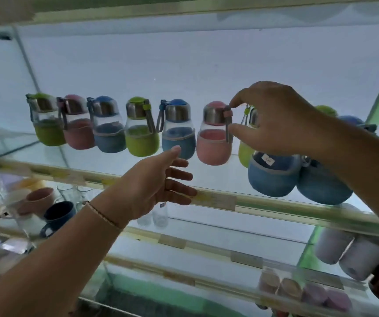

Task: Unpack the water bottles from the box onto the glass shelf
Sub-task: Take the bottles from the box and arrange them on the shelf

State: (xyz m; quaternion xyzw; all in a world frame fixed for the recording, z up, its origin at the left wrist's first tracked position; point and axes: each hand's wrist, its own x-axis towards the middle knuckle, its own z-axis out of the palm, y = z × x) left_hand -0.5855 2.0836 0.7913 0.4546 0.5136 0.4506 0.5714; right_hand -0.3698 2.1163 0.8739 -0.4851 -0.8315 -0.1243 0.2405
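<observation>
On the glass shelf, sixth from the left in the row, the pink bottle is seen standing with its base on the glass.
Its long axis is roughly upright. Its strap lies on the 3 o'clock side and is pinched by the curled fingers of the right hand. At 7 o'clock the left hand is held with fingers straight and apart, gripping nothing, just beside the blue bottle. The right hand is judged the nearer for any final adjustment.

My right hand hides most of the green bottle behind my fingers; below them, two blue bottles have their tops covered.
</observation>
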